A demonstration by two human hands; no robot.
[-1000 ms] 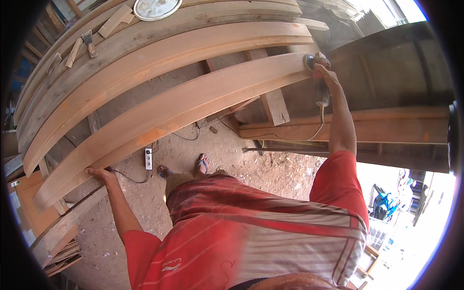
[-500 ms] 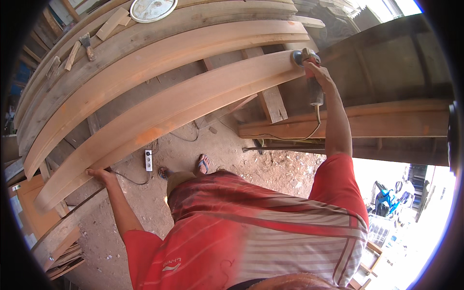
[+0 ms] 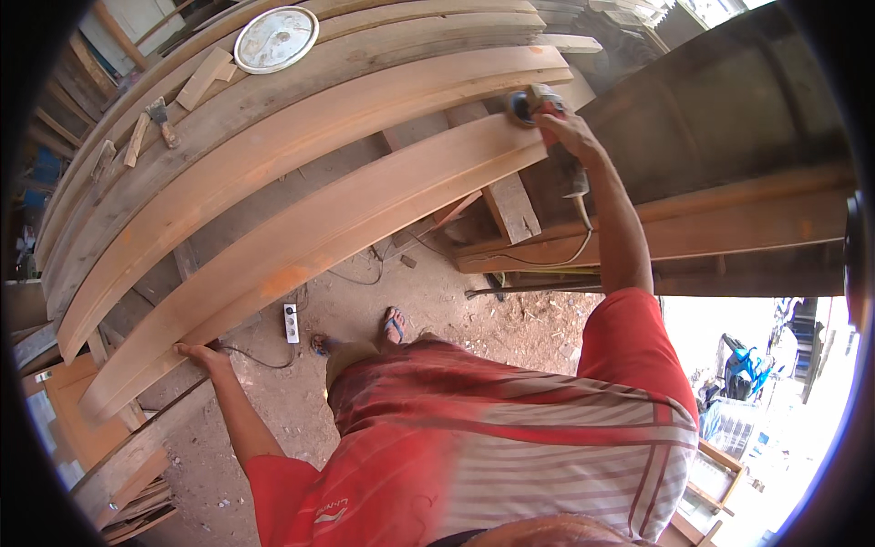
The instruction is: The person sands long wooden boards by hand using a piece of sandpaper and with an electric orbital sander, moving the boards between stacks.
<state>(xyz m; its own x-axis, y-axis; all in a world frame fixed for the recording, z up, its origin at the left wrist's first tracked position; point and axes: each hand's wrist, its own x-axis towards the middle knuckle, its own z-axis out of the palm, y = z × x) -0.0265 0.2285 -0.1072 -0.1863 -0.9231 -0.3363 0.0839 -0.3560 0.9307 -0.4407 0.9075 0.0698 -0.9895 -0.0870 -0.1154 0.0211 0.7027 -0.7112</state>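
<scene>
A long pale wooden plank [image 3: 310, 210] lies across the front of several boards, bowed in the picture. In my right hand [image 3: 572, 137] is a red and grey angle grinder [image 3: 550, 108]. Its round disc [image 3: 520, 108] rests at the plank's right end, and a cord trails from the grinder's back end. My left hand [image 3: 202, 356] grips the plank's near edge close to its left end; the fingers beneath are partly hidden. An orange patch [image 3: 284, 281] marks the near side of the plank.
Behind lies another long plank [image 3: 301, 150]. Farther back are rough boards with a round white lid [image 3: 276, 40], a scraper [image 3: 164, 123] and wood scraps [image 3: 205, 77]. A white power strip [image 3: 291, 324] and cords lie on the dirt floor. A dark curved panel [image 3: 711, 118] stands right.
My right hand has moved the grinder a little to the left along the plank's right end. My left hand keeps its hold on the edge. The whole view has shifted slightly.
</scene>
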